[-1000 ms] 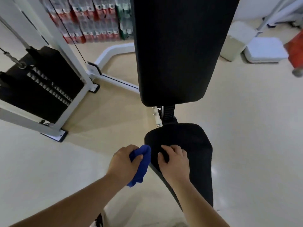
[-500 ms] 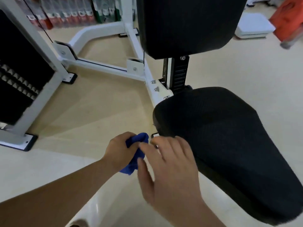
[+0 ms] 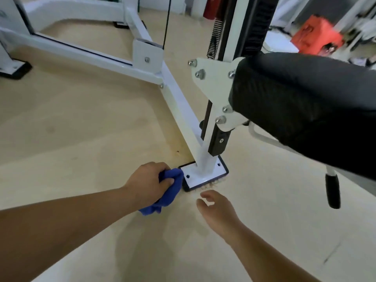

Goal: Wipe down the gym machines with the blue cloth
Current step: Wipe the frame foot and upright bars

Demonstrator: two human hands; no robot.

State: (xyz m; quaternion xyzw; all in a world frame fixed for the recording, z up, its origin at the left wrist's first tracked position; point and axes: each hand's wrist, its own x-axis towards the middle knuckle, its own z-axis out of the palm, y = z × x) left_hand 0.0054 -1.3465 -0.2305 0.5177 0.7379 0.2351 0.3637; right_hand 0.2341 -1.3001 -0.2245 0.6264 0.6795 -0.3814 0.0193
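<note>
My left hand (image 3: 147, 183) grips a bunched blue cloth (image 3: 168, 190) low near the floor, with the cloth touching the left corner of the white foot plate (image 3: 203, 176) of the gym machine. A white post (image 3: 205, 157) rises from that plate to a bolted white bracket (image 3: 213, 86) under the black padded seat (image 3: 305, 104) at the right. My right hand (image 3: 215, 208) hovers just in front of the plate, fingers loosely curled, holding nothing.
A white frame beam (image 3: 179, 102) runs from the plate back to the left across the beige floor (image 3: 81, 129). A black-gripped lever (image 3: 332, 190) hangs below the seat at the right. An orange object (image 3: 317, 35) stands far behind.
The view has dropped from seat level to the floor. My left hand carried the cloth down to the foot plate. My right hand left the seat edge and now hovers free.
</note>
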